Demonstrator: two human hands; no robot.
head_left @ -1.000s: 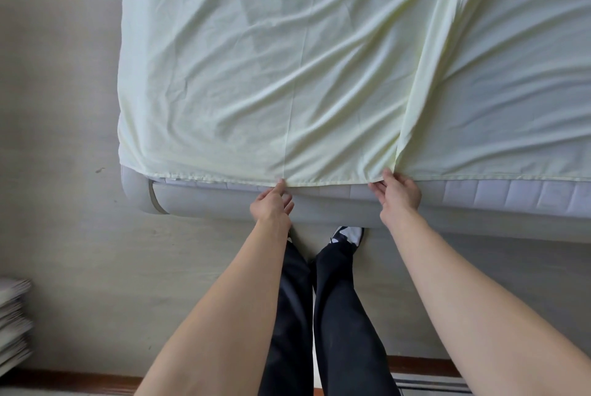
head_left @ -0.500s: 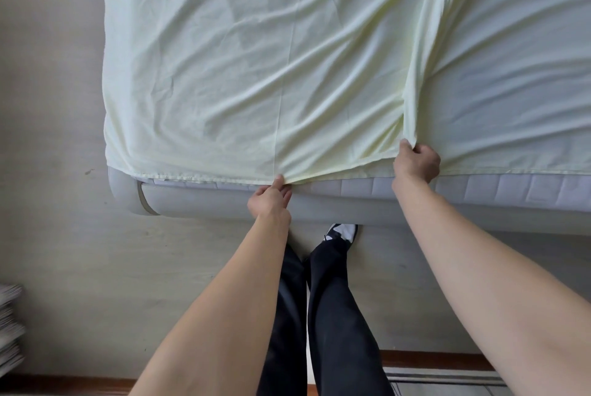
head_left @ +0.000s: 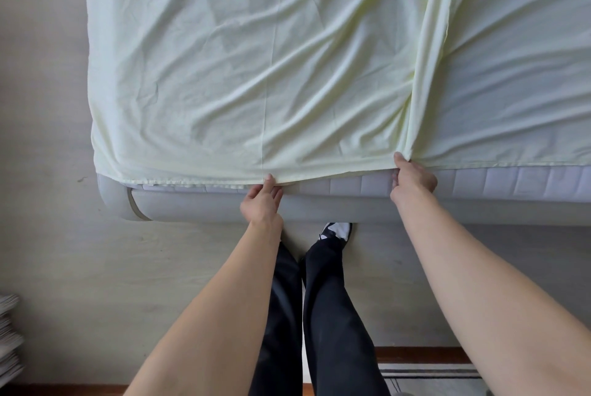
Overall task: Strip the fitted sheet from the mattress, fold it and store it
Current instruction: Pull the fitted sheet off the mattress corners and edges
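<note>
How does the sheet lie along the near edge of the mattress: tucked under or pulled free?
Pulled free. The sheet hem lies loose above the bare mattress side.

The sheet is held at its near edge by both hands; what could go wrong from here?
1. The left hand only pinches the hem of the sheet, so it may slip free.
2. The right hand grips a bunched fold; pulling there could drag the cloth unevenly.
3. The sheet's left corner drapes over the mattress edge and might catch.
</note>
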